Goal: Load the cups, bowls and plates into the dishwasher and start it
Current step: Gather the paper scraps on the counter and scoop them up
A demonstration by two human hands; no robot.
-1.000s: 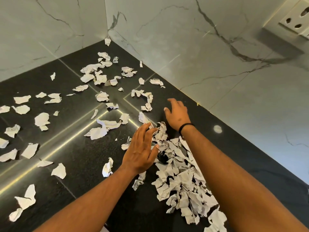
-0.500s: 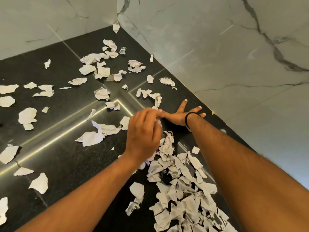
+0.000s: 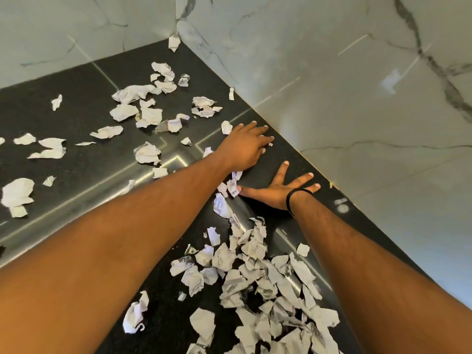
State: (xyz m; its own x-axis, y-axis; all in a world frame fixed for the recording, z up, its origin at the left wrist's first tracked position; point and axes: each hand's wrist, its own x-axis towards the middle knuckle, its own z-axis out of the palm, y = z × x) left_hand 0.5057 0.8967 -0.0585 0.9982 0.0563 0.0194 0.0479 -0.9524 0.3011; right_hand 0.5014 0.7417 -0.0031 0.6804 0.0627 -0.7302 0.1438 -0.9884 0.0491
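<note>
Left hand [image 3: 244, 149]: flat, fingers straight, pressing on the black tabletop [image 3: 76, 98] near the wall [image 3: 344, 98].
Right hand [image 3: 275, 191]: fingers spread, palm down, touching paper scraps [image 3: 255, 272].
Task's things: no cups, bowls, plates or dishwasher in view.
Risk: a sweep toward the heap could push scraps off the near edge, or miss the pieces scattered far left.
</note>
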